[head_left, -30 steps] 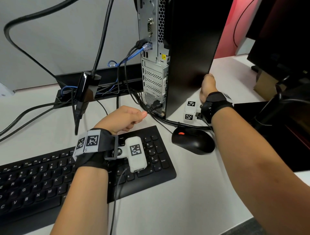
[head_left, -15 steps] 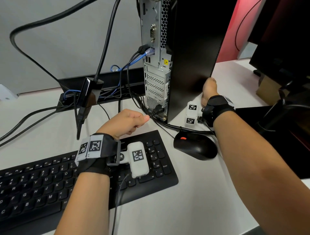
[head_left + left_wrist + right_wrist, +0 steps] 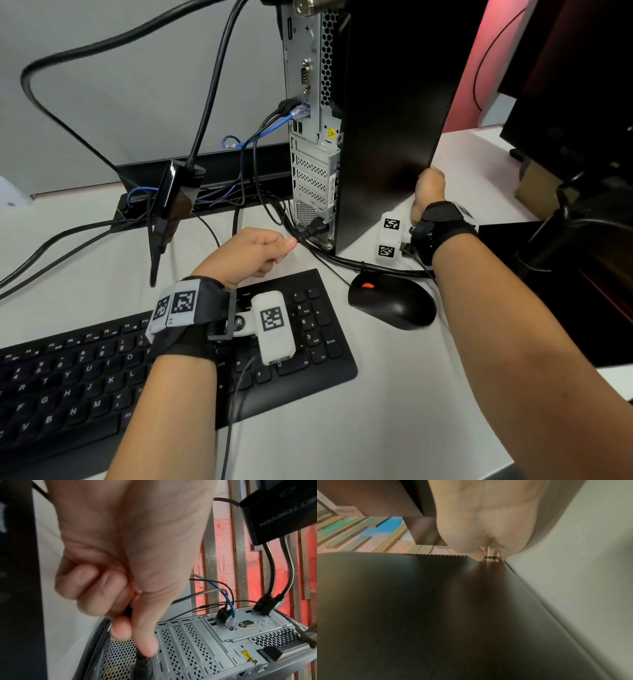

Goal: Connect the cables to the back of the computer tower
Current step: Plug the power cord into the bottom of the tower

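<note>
The black computer tower (image 3: pixel 387 113) stands upright on the white desk, its grey back panel (image 3: pixel 313 171) facing left. My left hand (image 3: pixel 260 248) pinches the black power cable (image 3: pixel 306 234) just short of its plug (image 3: pixel 318 226), which sits in the socket at the panel's bottom. In the left wrist view the thumb and curled fingers (image 3: pixel 120 627) close round that cable (image 3: pixel 142 661). A blue network cable (image 3: pixel 274 128) and black plugs sit in upper ports. My right hand (image 3: pixel 428 192) grips the tower's lower front corner (image 3: pixel 488 559), fingers hidden behind it.
A black keyboard (image 3: pixel 102 377) lies under my left wrist, a black mouse (image 3: pixel 394 305) beside it. A black adapter box (image 3: pixel 178 192) hangs from cables at left. Several cables run into a tray (image 3: pixel 212 185) behind. A monitor stand (image 3: pixel 565 222) occupies the right.
My left hand has slid slightly back from the socket along the power cable. My right hand stays on the tower's corner. The head view has shifted closer.
</note>
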Action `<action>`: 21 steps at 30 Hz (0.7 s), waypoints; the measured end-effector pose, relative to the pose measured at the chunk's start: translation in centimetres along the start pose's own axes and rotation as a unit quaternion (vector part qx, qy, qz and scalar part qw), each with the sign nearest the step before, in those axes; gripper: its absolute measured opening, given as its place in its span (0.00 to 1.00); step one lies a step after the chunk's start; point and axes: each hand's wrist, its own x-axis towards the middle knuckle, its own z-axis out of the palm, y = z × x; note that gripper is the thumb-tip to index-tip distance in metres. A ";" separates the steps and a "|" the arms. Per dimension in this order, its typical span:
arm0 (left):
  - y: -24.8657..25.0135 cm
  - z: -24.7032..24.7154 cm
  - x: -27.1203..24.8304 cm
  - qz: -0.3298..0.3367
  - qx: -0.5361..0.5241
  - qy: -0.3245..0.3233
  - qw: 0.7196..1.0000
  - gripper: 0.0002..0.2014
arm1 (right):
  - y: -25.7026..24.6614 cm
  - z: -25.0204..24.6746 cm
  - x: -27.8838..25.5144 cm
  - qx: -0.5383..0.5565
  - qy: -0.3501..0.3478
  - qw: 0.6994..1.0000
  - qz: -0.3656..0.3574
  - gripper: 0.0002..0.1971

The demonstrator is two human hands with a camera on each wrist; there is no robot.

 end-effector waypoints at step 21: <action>-0.6 -0.4 -0.4 -0.025 -0.088 0.057 0.994 0.10 | 0.4 -2.2 -2.8 0.083 -0.072 0.992 -0.066 0.12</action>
